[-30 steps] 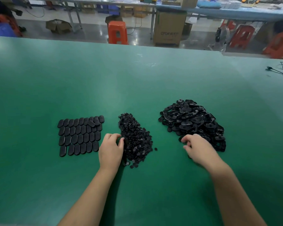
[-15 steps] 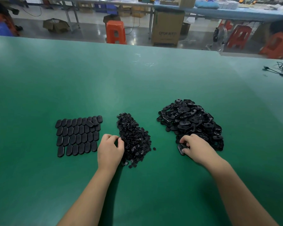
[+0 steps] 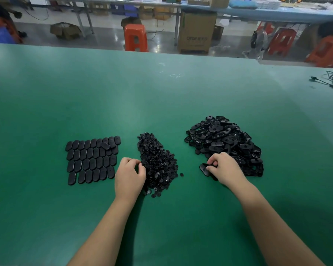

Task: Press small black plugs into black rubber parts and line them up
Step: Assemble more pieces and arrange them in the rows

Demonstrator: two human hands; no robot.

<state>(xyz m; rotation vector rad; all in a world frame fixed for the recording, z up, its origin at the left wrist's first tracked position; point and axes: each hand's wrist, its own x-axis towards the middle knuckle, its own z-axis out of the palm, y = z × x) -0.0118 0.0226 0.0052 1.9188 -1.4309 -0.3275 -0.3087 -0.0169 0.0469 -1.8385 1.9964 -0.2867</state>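
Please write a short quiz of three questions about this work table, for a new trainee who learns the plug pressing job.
1. True or false: the finished oval black rubber parts lie in neat rows left of the heap of small round black plugs.
2. Which hand grips a single oval rubber part at the near edge of the loose pile of black rubber parts? A) left hand B) right hand
3. Fill in: the left hand's fingers are at the ____ heap.

Key:
1. True.
2. B.
3. Plug. Whether they already pinch a plug cannot be seen.
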